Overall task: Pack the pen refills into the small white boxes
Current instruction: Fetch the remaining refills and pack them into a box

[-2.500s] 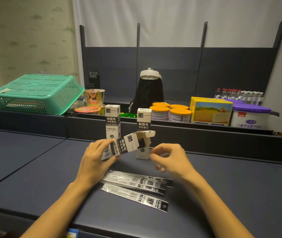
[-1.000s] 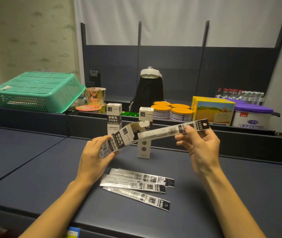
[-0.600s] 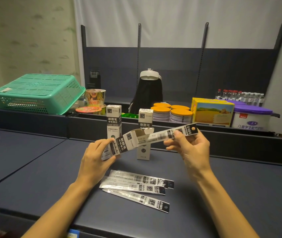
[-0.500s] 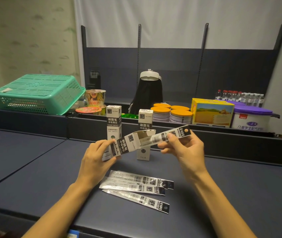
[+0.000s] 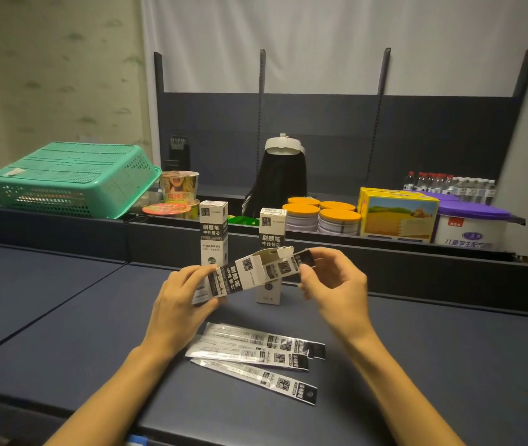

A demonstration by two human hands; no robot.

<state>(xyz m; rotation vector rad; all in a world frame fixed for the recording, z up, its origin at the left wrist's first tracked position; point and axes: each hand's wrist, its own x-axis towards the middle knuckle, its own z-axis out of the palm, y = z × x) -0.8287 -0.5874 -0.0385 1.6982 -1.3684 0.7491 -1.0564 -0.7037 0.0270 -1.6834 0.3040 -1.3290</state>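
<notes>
A: Pen refill in a clear sleeve with a black printed end [image 5: 291, 267]: where is it?

B: Mostly inside the small white cardboard box with black lettering [image 5: 237, 278], only its black end showing out of the open mouth. The right hand [image 5: 333, 284] pinches that end between thumb and fingertips.

A: And the box?

B: Held in the air, tilted, open flap up and to the right. The left hand [image 5: 182, 300] grips its lower end, fingers curled round it. Both are above the middle of the dark blue-grey table [image 5: 63, 333].

A: What lies on the table?

B: Three more flat sleeved refills [image 5: 256, 352], overlapping in a loose fan below the hands, towards the near edge. Two closed upright white boxes stand near the far edge: the left upright box [image 5: 213, 233] and the right upright box [image 5: 270, 239], partly hidden by the held one.

A: Behind them?

B: Past the far edge, a dark shelf ledge carries an upturned green plastic basket [image 5: 72, 178] at the left, orange-lidded tins [image 5: 324, 215] in the middle, a yellow carton [image 5: 398, 215] and a purple-lidded white tub [image 5: 472, 225] at the right.
</notes>
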